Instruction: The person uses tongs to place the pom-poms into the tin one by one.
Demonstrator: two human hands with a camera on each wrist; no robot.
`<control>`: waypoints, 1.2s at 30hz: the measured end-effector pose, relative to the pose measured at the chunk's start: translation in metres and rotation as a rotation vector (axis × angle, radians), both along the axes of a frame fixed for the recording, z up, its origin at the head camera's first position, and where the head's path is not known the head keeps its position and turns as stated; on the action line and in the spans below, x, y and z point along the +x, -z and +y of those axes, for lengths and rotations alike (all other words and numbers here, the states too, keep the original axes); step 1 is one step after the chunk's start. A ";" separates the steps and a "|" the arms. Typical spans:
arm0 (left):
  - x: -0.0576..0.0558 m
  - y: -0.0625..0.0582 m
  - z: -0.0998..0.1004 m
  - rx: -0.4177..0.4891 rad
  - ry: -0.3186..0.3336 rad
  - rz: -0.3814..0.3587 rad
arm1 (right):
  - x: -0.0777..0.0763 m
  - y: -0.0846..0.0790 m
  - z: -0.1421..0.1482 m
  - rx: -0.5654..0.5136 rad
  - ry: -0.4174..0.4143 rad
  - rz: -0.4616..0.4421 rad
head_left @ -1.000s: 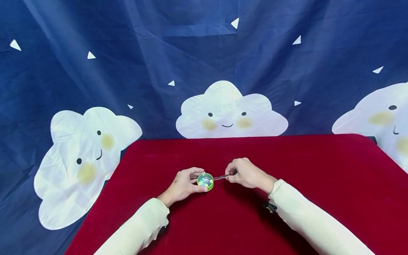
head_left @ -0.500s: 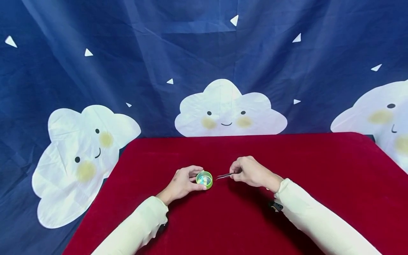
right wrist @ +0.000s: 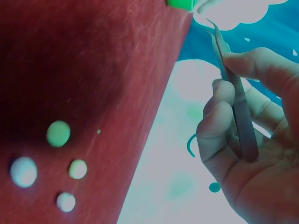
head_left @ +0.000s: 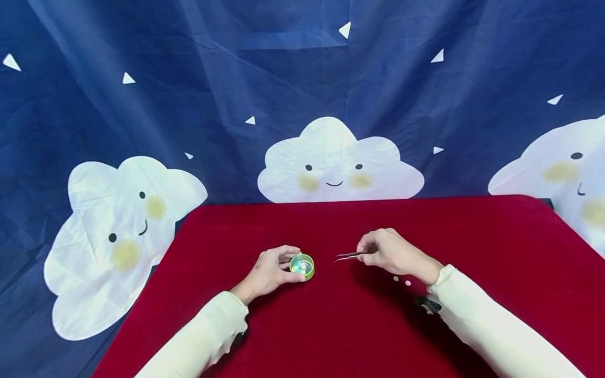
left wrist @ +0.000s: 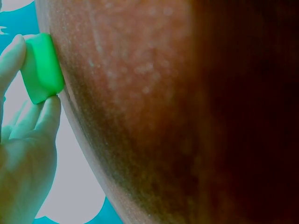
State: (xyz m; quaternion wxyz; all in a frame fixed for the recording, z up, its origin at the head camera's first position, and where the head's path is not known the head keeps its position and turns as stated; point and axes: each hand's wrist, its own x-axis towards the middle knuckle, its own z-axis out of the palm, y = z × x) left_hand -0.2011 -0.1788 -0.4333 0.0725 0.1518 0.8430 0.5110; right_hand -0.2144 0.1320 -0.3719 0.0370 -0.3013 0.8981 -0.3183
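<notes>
My left hand (head_left: 266, 274) grips a small round green container (head_left: 311, 274) between thumb and fingers on the tablecloth. Several small pale and blue pieces (head_left: 300, 269) lie inside it. In the left wrist view only the container's smooth outer side (left wrist: 44, 70) shows. To the right, my right hand (head_left: 391, 252) pinches a pair of tweezers (right wrist: 238, 100), points toward the container. Their bent tips stand slightly apart in the right wrist view, with nothing visible between them. Below that hand lie several small balls, among them a green ball (right wrist: 58, 134) and a pale bluish one (right wrist: 24, 172).
A red cloth (head_left: 307, 336) covers the table. Behind its far edge hangs a dark blue curtain (head_left: 293, 79) printed with smiling white clouds. A pink ball (head_left: 408, 283) and a yellowish ball (head_left: 396, 279) show on the cloth beside the right wrist.
My right hand has drawn the tweezers away from the container to the right, now near the loose balls, which have come into view. The left hand still holds the container in place.
</notes>
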 end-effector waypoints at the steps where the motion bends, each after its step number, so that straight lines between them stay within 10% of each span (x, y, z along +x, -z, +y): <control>1: 0.000 0.000 0.000 -0.001 0.000 0.000 | 0.000 0.000 0.003 0.000 0.004 -0.009; 21: 0.000 -0.001 0.000 0.004 0.002 -0.007 | 0.007 0.002 0.049 -0.145 0.075 -0.118; 36: 0.001 -0.002 0.000 -0.006 -0.008 -0.019 | 0.015 0.007 0.089 -0.096 0.142 -0.026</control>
